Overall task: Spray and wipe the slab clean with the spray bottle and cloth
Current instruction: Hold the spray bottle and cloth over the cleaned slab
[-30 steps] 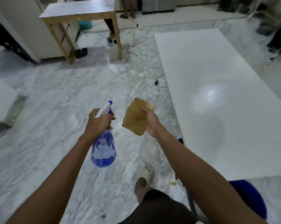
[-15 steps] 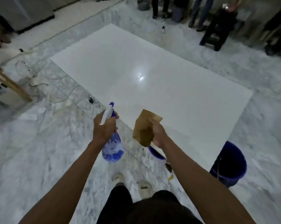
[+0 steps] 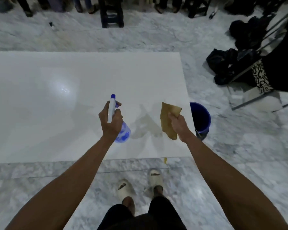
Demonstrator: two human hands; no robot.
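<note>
Here, a large glossy white rectangular slab is seen lying flat on the grey-veined marble floor, filling the view from nine o'clock across to about two o'clock, with a bright light reflection toward its left part. Above the slab's near right area, a translucent blue plastic spray bottle with a white trigger head and blue nozzle is gripped by the left hand, whose fingers are curled round the bottle's neck; the nozzle is pointed away toward twelve o'clock. The bottle is held clear of the slab, and its shadow is cast on the surface just to the right.

At about two o'clock from the bottle, a tan square wiping cloth is held by the right hand, its upper edge being pinched between curled fingers and thumb while the rest hangs down over the slab's right end. The two hands are kept apart, with bare slab visible between them.

Just beside the slab's right edge, at three o'clock, a round dark blue plastic bucket is stood on the floor. A pair of pale slip-on sandals is worn at six o'clock, just short of the slab's near edge. A dark stool is placed at twelve o'clock, and a heap of black cloth is piled at two o'clock.
</note>
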